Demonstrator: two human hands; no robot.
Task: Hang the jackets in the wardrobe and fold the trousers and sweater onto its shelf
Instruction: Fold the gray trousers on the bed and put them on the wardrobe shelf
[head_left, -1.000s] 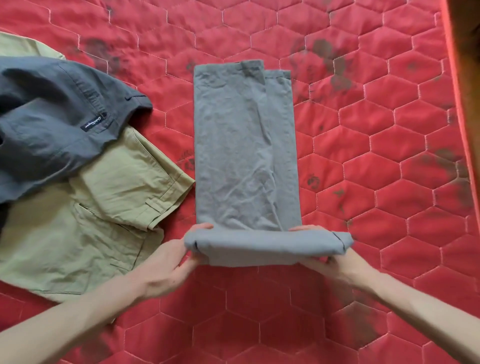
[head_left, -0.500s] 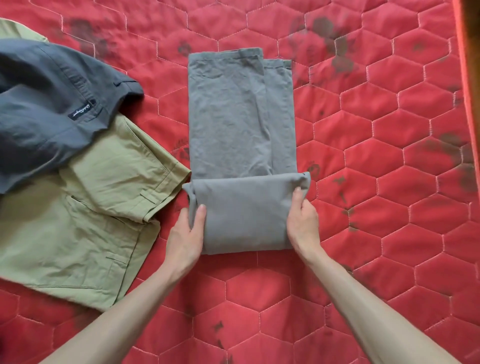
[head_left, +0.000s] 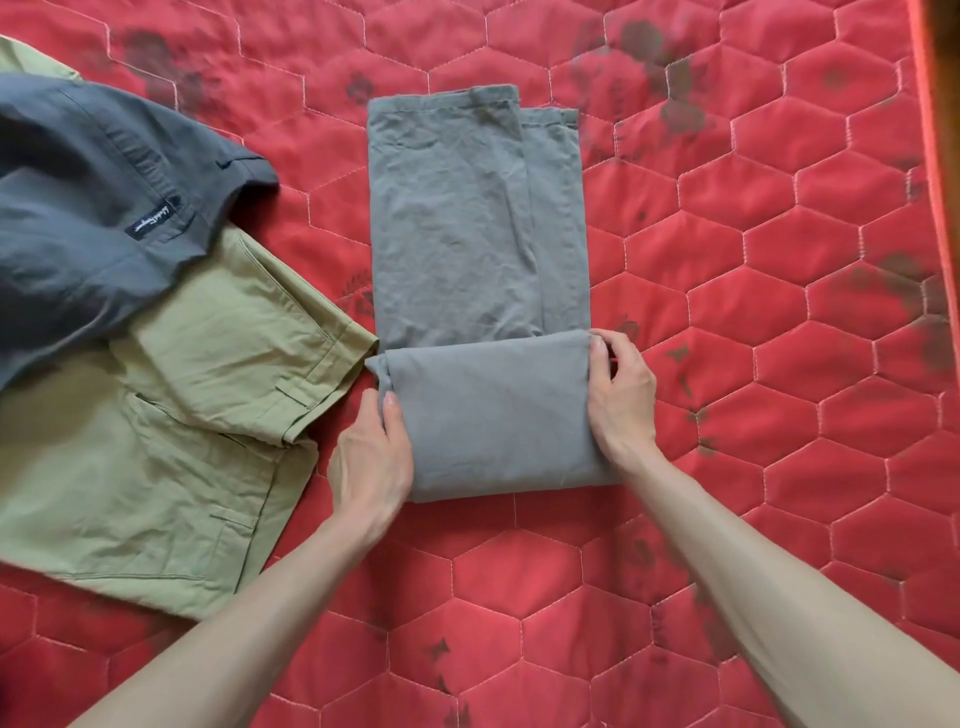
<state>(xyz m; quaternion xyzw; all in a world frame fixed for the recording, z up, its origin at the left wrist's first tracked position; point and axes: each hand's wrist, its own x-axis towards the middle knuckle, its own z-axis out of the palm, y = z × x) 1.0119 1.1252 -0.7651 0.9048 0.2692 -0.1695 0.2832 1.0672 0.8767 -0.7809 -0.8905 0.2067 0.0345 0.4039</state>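
Grey trousers (head_left: 467, 234) lie folded lengthwise on the red quilted mattress (head_left: 779, 364), legs pointing away from me. Their near end is folded over into a flat flap (head_left: 493, 415). My left hand (head_left: 371, 457) grips the flap's left edge, thumb on top of the cloth. At the flap's right edge my right hand (head_left: 621, 400) has its fingers curled at the far corner and pinches the cloth there.
Olive green trousers (head_left: 171, 441) lie spread at the left, touching the grey pair's left side. A dark navy garment (head_left: 88, 208) with a small label lies over them. The mattress's right border (head_left: 930, 156) meets a dark wooden edge.
The near end of the grey trousers, lifted a second ago, has been folded away from me and laid flat. Both hands moved to the flap's sides; the right hand's fingers have curled.
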